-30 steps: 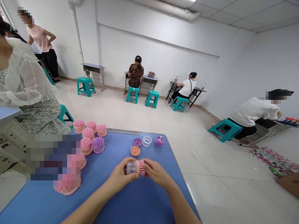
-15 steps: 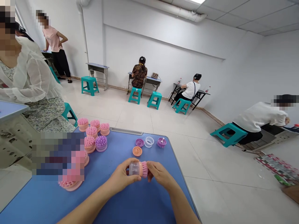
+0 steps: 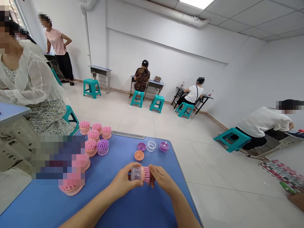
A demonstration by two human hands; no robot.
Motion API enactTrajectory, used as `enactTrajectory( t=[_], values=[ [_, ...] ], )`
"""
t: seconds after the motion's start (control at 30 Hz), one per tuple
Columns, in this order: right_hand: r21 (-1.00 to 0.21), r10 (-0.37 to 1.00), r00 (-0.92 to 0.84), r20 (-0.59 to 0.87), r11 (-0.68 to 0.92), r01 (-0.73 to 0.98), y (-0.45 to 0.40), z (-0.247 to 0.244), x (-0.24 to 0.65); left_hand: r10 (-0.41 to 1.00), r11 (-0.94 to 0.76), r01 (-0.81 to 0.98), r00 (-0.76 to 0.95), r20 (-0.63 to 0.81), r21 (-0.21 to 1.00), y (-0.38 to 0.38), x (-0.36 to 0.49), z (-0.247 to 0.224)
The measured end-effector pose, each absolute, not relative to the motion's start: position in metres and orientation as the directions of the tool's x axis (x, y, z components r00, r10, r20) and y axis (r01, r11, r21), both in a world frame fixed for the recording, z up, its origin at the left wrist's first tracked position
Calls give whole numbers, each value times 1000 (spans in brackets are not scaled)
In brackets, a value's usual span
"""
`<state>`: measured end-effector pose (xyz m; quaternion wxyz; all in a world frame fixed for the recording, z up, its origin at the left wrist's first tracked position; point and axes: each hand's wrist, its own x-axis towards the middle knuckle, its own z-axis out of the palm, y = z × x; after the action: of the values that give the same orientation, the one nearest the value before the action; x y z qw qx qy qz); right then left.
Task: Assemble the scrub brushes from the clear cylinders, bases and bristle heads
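My left hand (image 3: 125,180) is wrapped round the clear cup end of a pink bristle brush (image 3: 142,174), which lies sideways above the blue desk (image 3: 133,205). At its bristle end, the fingers of my right hand (image 3: 161,179) pinch the pink bristles. Beyond my hands lie an orange disc (image 3: 139,155), a purple disc (image 3: 142,146), a clear ring (image 3: 151,146) and a purple bristle piece (image 3: 163,146) with a white stem.
Several pink brushes (image 3: 93,135) and a purple-bristled brush (image 3: 103,147) stand on the desk's left side. A person in a white sheer top (image 3: 35,76) sits at the left. Teal stools (image 3: 92,88) and other people are farther off.
The view has shifted slightly. My hands keep nearly the same hold on the brush.
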<state>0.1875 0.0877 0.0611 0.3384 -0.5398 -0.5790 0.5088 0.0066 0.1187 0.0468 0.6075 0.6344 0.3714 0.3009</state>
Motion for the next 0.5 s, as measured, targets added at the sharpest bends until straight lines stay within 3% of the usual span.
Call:
enactTrajectory(
  t=[0.2, 0.33, 0.5],
  values=[
    [-987, 974, -201, -108, -81, 138, 84, 63, 192, 871, 44, 96, 484, -85, 994, 123, 6, 41],
    [-989, 957, -274, -92, -55, 141, 85, 66, 188, 859, 35, 87, 507, -75, 996, 122, 5, 42],
    [-977, 967, -202, -156, -122, 173, 88, 61, 187, 839, 13, 78, 541, -53, 997, 119, 6, 46]
  ],
)
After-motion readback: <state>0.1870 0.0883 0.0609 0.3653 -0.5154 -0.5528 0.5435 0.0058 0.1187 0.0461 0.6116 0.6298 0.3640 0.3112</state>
